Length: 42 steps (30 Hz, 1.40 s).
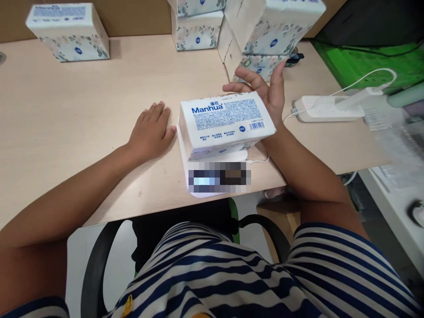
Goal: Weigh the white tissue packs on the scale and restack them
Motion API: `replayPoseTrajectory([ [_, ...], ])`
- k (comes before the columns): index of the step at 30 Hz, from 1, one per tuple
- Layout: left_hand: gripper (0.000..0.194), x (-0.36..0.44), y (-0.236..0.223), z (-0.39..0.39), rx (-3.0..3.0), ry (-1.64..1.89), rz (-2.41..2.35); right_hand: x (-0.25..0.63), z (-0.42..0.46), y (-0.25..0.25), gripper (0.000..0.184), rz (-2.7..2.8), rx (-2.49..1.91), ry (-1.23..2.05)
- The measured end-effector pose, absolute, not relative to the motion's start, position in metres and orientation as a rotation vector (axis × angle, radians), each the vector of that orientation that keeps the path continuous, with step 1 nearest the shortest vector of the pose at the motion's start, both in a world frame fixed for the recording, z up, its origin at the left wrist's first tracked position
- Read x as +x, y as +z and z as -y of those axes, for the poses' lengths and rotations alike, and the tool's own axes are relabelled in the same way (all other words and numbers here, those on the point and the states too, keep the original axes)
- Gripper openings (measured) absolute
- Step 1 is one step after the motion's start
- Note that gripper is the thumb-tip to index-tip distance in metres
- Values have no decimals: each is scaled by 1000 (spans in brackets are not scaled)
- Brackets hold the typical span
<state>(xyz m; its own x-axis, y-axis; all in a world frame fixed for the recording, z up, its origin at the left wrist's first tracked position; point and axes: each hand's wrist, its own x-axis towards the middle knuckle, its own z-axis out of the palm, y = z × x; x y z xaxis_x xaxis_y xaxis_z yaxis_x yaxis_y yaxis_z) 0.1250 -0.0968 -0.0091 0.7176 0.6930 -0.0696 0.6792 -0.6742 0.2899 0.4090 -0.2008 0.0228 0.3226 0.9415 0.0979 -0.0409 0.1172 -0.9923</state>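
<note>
A white tissue pack (228, 117) with blue "Manhua" print lies on a white electronic scale (184, 174) near the table's front edge. The scale's front display is blurred out. To the left of the pack, my left hand (150, 130) rests flat on the table, fingers stretched out, its thumb close to the scale's edge. My right hand (266, 92) is raised behind the pack's right far corner, palm turned up and fingers apart. It holds nothing, though the pack hides part of it, and whether they touch I cannot tell.
One tissue pack (71, 37) stands at the back left. More packs are stacked at back centre (198, 33) and back right (274, 33). A white power strip (326, 108) with cables lies on the right. Below the table edge is a chair armrest (96, 260).
</note>
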Motion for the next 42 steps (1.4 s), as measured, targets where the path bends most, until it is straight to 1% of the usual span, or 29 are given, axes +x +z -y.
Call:
replayPoseTrajectory([
  [3, 76, 125, -6, 100, 2646, 113, -1093, 412, 196, 15, 83, 931, -1074, 916],
  [5, 76, 125, -5, 101, 2650, 123, -1096, 417, 193, 10, 79, 960, -1040, 939],
  [7, 75, 125, -4, 102, 2642, 127, -1099, 422, 191, 7, 77, 1012, -1047, 956],
  [12, 75, 125, -4, 102, 2625, 151, -1090, 438, 187, 3, 77, 1115, -1113, 1026],
  [16, 74, 124, -6, 100, 2636, 167, -1066, 442, 185, 1, 84, 1122, -1113, 1050],
  [22, 73, 124, -8, 99, 2642, 161, -1059, 449, 183, -6, 95, 1179, -1167, 999],
  [28, 73, 125, -6, 100, 2640, 148, -1076, 452, 181, -9, 90, 1209, -1206, 964],
  [32, 74, 126, -4, 101, 2638, 131, -1097, 441, 185, -3, 93, 1085, -1208, 949],
  [33, 74, 127, -4, 101, 2640, 131, -1099, 438, 186, -1, 92, 1055, -1194, 951],
  [38, 76, 126, -6, 100, 2649, 143, -1095, 421, 192, 6, 74, 955, -1130, 936],
  [42, 76, 127, -5, 101, 2651, 144, -1098, 411, 194, 9, 79, 854, -1103, 910],
])
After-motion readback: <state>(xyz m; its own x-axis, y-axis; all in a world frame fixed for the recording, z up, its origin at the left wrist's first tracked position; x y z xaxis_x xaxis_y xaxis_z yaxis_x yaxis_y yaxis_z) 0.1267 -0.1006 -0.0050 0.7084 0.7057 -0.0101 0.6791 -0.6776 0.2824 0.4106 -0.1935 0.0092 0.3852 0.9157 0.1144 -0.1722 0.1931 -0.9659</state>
